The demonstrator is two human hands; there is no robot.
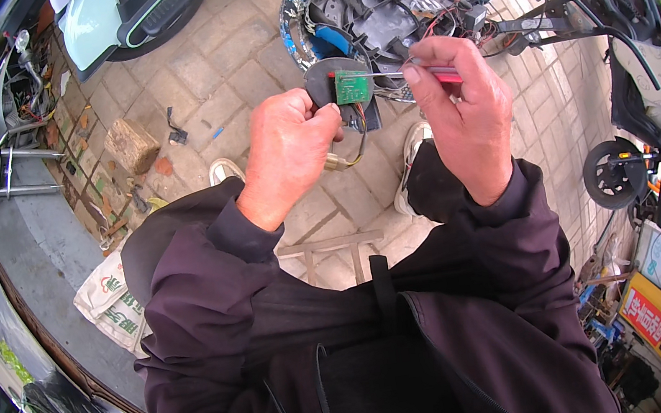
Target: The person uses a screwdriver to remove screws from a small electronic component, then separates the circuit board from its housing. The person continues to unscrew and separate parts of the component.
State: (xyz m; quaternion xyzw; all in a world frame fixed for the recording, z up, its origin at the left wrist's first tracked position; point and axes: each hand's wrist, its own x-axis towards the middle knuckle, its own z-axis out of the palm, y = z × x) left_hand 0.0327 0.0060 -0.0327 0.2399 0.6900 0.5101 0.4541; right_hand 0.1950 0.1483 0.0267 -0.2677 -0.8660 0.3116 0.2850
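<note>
My left hand pinches the lower left edge of a round dark-grey housing. Against that housing sits a small green circuit board, and a bundle of thin wires hangs down below it. In my right hand is a screwdriver with a red handle, gripped between thumb and fingers. Its thin metal shaft points left and crosses the upper part of the board; whether the tip touches anything is too small to tell.
Just beyond my hands lie black plastic vehicle body parts. A wooden block rests on the paving at left, near a pale green vehicle part. Scooters stand at right, and a white bag lies at left.
</note>
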